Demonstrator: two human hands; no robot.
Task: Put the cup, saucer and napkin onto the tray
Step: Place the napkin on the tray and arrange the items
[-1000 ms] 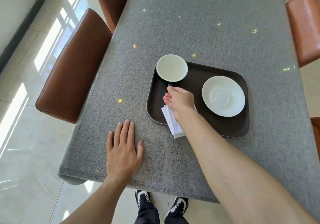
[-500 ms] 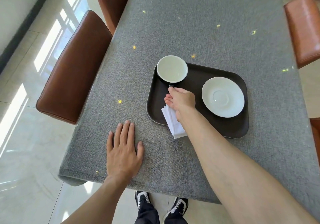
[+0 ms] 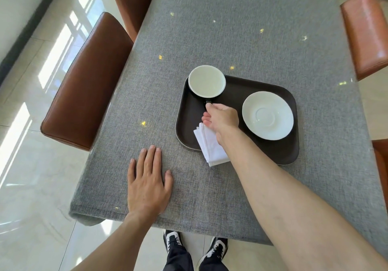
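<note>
Your right hand (image 3: 222,117) is reaching over the dark tray (image 3: 273,151) with its fingers curled together around the cup's dark handle (image 3: 209,102); the index finger is lying against it, though from this angle you cannot quite tell whether the grip is firm or just a touch. Compared with a second ago, the hand is sitting almost exactly where it was, fingers at that handle, so very little is changing apart from a slight shift of your head that is nudging the whole scene. The cup (image 3: 206,81) is standing upright in the tray's far left corner, its white rim overhanging the tray edge in this view. The saucer (image 3: 267,115) is lying flat on the right half of the tray, apart from the cup, in the same place as before. The napkin (image 3: 210,144) is resting under your right wrist, folded, with its far part on the tray and its near corner hanging over the tray's near edge onto the grey tablecloth (image 3: 231,39); it is staying put as well. Your left hand (image 3: 149,181) is lying flat and open on the cloth near the table's near edge, well apart from the tray, holding nothing, unmoved from the earlier frames.
</note>
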